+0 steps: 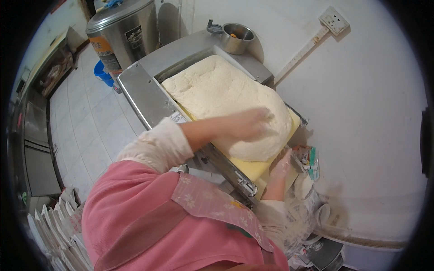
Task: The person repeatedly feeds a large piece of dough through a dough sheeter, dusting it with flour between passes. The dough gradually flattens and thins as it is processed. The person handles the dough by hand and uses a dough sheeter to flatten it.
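A large slab of pale dough (220,88) covers most of a yellow belt (249,168) on a stainless-steel dough machine (144,89). My left hand (249,123), blurred by motion, lies over the near right part of the dough; its fingers are not clear. Below the belt's right-hand end is my right hand (282,163), dusted with flour and pointing upward. Its fingertips sit beside the belt edge and a grey flat piece (297,162), and I cannot tell whether they hold it. Floury cream sleeve covers reach up both forearms.
A steel pot (236,39) stands beside a handwheel (214,28) on the machine's far end. Beyond rises a large steel barrel (123,37) with a blue bucket (103,73) by it. A flour-dusted plastic bag (298,213) lies lower right; stacked white bags (56,232) lie lower left.
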`<state>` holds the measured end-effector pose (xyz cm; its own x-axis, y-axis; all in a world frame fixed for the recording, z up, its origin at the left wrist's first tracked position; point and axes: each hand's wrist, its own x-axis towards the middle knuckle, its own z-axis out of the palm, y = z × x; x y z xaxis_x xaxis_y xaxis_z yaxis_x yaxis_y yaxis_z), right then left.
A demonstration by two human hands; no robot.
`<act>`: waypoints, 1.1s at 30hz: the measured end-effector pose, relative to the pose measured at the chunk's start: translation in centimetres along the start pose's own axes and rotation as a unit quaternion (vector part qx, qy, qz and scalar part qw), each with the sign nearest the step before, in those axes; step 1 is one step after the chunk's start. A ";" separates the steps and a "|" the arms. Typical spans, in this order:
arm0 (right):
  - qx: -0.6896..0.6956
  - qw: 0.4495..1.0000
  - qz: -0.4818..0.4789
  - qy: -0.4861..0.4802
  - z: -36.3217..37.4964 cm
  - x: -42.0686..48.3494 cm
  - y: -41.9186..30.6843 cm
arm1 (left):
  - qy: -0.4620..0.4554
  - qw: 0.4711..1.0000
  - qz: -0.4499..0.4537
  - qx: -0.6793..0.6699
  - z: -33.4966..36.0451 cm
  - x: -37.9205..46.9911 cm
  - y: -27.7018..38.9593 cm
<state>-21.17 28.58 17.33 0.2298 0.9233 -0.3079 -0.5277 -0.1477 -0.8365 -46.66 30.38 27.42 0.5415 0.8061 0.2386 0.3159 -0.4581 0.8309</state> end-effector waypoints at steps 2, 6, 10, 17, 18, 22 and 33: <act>0.078 0.982 0.090 -0.143 1.8 0.0 -0.7 | 0.038 0.993 0.024 0.105 4.3 0.9 0.2; 0.163 0.952 0.122 -0.227 5.1 -4.0 -3.1 | 0.029 0.998 0.051 0.022 6.8 2.0 0.8; 0.175 0.972 -0.027 -0.153 8.2 -9.6 -7.5 | 0.022 0.990 0.106 -0.085 6.2 2.0 3.5; -0.268 0.886 -0.224 -0.304 18.2 0.9 -9.0 | 0.247 0.922 -0.077 -0.288 -0.9 0.7 0.3; -0.252 0.895 -0.172 -0.326 19.8 -0.1 -8.9 | 0.270 0.902 -0.083 -0.325 -2.5 0.0 -1.2; -0.275 0.923 -0.062 -0.261 23.9 -4.3 -9.3 | 0.218 0.947 -0.235 -0.026 -8.7 -5.8 -9.4; -0.187 0.975 -0.053 0.105 -4.5 0.5 -0.3 | 0.104 0.969 -0.067 0.211 -3.5 0.4 -7.3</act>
<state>-17.17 27.47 15.38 0.4497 0.8535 -0.2634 -0.1648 -0.2105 -0.9636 -51.47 35.33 23.17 0.3176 0.9074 0.2751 0.6879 -0.4202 0.5918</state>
